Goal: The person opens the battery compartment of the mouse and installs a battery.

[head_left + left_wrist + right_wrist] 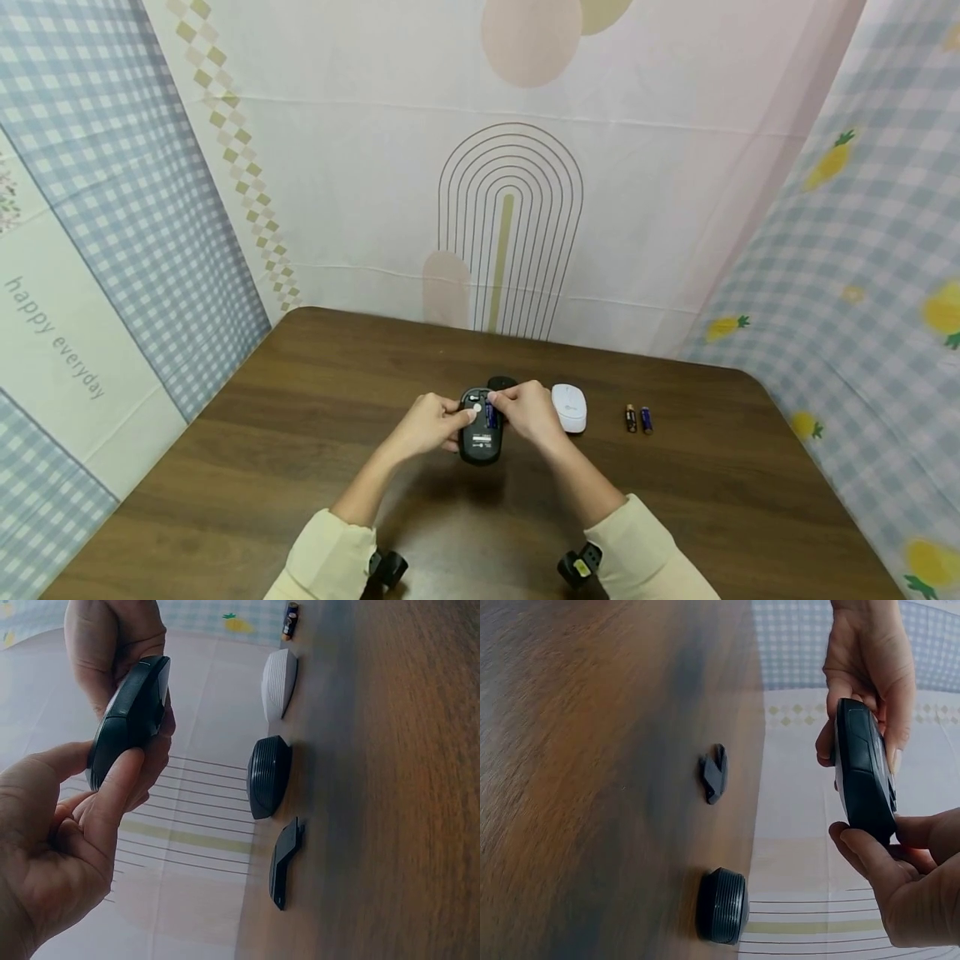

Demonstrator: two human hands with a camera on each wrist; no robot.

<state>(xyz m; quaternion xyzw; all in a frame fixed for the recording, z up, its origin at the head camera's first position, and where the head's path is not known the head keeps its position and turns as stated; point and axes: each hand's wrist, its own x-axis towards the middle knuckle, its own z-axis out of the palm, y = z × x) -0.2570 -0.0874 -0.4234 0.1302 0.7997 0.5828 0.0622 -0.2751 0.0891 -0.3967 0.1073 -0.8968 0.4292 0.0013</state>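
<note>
A black computer mouse (481,442) is held up off the table with its underside facing the head camera. Its battery compartment is uncovered, and a blue battery (491,416) shows inside. My left hand (426,427) grips the mouse's left side, thumb on the underside and fingers beneath. From the other side my right hand (531,410) pinches the upper right end, its thumb near the top of the compartment. In the left wrist view, a thin, bent black piece (283,862), perhaps a battery cover, lies on the table beyond; the held mouse hides it from the head camera.
Another black mouse (270,777) stands on the wooden table (315,467), mostly behind my right hand in the head view. Right of it sits a white mouse (569,407). Farther right lie two batteries, one dark and copper (631,418), one blue (647,420). Patterned cloth hangs around.
</note>
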